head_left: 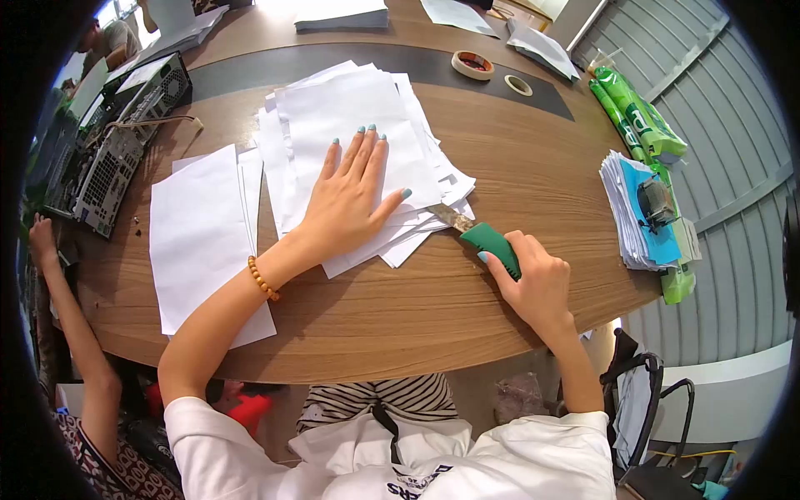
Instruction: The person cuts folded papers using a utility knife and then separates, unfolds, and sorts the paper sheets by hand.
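Note:
My left hand lies flat on a loose pile of white paper, fingers stretched out and thumb apart. The sheets under it are stacked unevenly, with edges fanning to the right. In my right hand is a knife with a green handle. Its worn, stained blade points left, and the tip goes in at the right edge of the sheets, where paper hides it. A second, smaller stack of white paper rests left of the pile, below my left forearm.
Two tape rolls lie on the dark strip of the table. An opened computer case stands at the left, near another person's arm. Papers with a blue sheet and green packages are at the right edge.

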A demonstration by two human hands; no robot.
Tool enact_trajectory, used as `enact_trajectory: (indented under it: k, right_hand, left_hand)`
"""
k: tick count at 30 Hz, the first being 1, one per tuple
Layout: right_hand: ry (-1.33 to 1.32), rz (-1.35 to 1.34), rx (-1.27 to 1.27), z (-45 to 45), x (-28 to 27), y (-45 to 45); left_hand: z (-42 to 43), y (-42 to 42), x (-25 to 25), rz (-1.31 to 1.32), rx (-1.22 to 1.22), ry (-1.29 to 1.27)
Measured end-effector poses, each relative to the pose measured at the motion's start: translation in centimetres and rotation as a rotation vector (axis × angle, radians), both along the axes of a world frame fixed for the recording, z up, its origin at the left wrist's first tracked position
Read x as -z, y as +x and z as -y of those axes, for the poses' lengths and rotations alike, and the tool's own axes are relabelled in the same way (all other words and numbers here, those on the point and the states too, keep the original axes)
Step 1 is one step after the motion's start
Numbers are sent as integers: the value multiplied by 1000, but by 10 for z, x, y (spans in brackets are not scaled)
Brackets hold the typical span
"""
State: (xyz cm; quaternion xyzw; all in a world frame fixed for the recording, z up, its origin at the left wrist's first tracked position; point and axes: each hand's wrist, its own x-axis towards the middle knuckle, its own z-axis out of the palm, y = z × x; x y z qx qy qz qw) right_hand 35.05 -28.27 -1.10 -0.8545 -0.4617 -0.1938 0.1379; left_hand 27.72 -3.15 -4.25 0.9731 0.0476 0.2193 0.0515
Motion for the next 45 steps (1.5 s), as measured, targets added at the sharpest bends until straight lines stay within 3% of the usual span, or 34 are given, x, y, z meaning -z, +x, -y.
enact_trajectory:
  k: [16, 28, 31, 33, 35, 37, 39, 41, 42, 44, 45]
  right_hand:
    - [-31, 79, -81, -15, -8, 35]
    - [-21, 224, -83, -121, -11, 121]
    - [-40, 140, -30, -160, -17, 150]
    - [4, 127, 219, -177, -19, 165]
    - [115, 72, 226, -180, -21, 170]
    - [241, -130, 117, -171, -22, 155]
    - [283, -487, -43, -154, -21, 133]
    - [341, -1061, -186, -137, -34, 95]
    - [331, -1079, -213, -132, -34, 79]
    - [441, -1569, -230, -127, -32, 56]
    - [448, -1585, -263, -125, -33, 49]
  left_hand:
    - [2, 0, 3, -26, -17, 9]
    - [3, 2, 6, 25, -14, -1]
    - [1, 4, 10, 109, 6, 11]
    - [1, 3, 10, 118, 3, 22]
    - [2, 2, 8, 100, 6, -28]
    - [1, 4, 9, 169, -1, -30]
    - [1, 3, 6, 163, 38, -202]
    - [-1, 1, 2, 261, 30, -268]
    - [-4, -1, -2, 251, 77, -438]
    - [-9, -1, -3, 309, 121, -678]
    - [-10, 0, -2, 302, 102, -650]
